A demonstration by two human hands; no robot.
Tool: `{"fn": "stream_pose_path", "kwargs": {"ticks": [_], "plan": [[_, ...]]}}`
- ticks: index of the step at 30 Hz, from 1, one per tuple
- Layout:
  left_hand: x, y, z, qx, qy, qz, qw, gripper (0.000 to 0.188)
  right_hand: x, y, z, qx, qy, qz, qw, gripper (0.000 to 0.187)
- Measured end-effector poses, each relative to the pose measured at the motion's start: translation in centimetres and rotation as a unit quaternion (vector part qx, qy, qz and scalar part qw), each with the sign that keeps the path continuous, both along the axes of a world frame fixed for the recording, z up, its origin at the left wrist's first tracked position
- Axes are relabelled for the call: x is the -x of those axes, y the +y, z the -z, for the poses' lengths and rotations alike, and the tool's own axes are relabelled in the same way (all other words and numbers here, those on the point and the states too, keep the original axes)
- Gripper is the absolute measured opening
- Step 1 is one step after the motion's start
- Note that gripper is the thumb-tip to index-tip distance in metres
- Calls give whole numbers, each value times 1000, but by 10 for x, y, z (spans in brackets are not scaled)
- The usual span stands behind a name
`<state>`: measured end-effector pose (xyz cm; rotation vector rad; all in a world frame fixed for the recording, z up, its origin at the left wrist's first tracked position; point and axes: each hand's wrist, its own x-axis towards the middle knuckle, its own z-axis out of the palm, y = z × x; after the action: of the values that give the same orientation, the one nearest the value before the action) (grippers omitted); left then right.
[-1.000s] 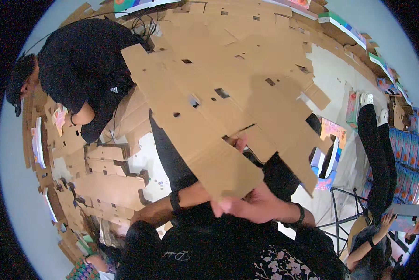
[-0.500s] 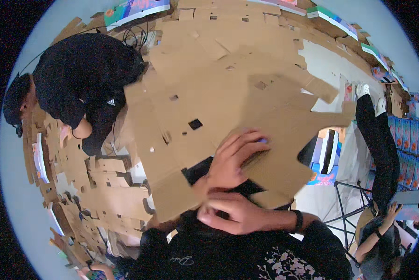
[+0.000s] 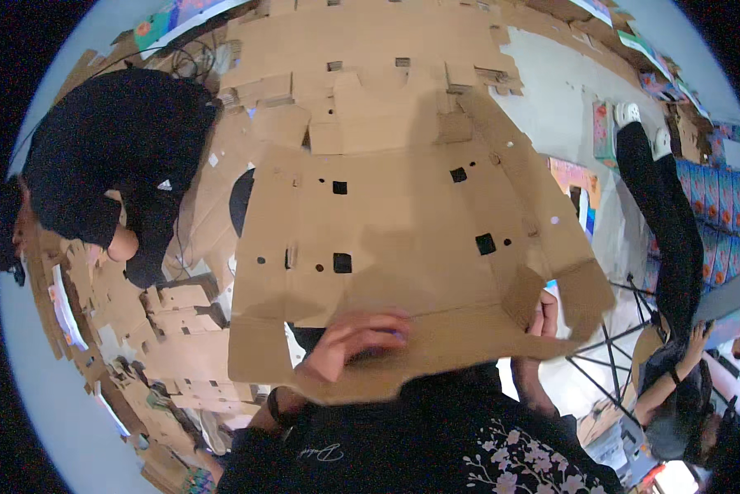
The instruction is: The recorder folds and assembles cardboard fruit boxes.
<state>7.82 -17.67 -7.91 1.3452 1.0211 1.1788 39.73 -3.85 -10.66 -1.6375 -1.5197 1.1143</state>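
Note:
A large brown cardboard sheet with square cutouts, small round holes and folded flaps is spread in front of me. My left hand is closed over its near flap, its curled fingers slightly blurred against the board. At the right near corner my right hand grips the sheet beside a folded tab. Only some of its fingers show; the rest of that hand is behind the board.
To the left a person in black bends low among flattened cardboard. At right are another person's black-clad legs, stacked colourful boxes and a black folding frame. A person at lower right holds a box.
My hands, close together before, are now apart: the left near the sheet's near edge, the right at its right corner. The sheet has turned and now faces me more squarely.

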Motion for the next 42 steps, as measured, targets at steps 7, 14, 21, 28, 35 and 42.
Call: {"fn": "stream_pose_path", "kwargs": {"ticks": [7,14,21,28,35,42], "plan": [[-3,-41,32,110,-24,-212,971,89,0,-12,-8,52,-29,-164,985,20],[0,-53,46,127,217,-211,945,87,-55,-22,16,105,-138,-148,974,18],[-5,-53,45,155,178,-264,935,79,-54,70,37,-78,-63,-48,994,72],[-22,-55,38,103,278,-354,887,65,20,76,-32,7,72,-237,969,87],[-5,-146,45,83,201,-360,907,34,26,73,-23,-23,44,-239,970,99],[38,-157,66,245,27,-466,850,63,27,73,-9,-41,85,-254,962,96]]}}
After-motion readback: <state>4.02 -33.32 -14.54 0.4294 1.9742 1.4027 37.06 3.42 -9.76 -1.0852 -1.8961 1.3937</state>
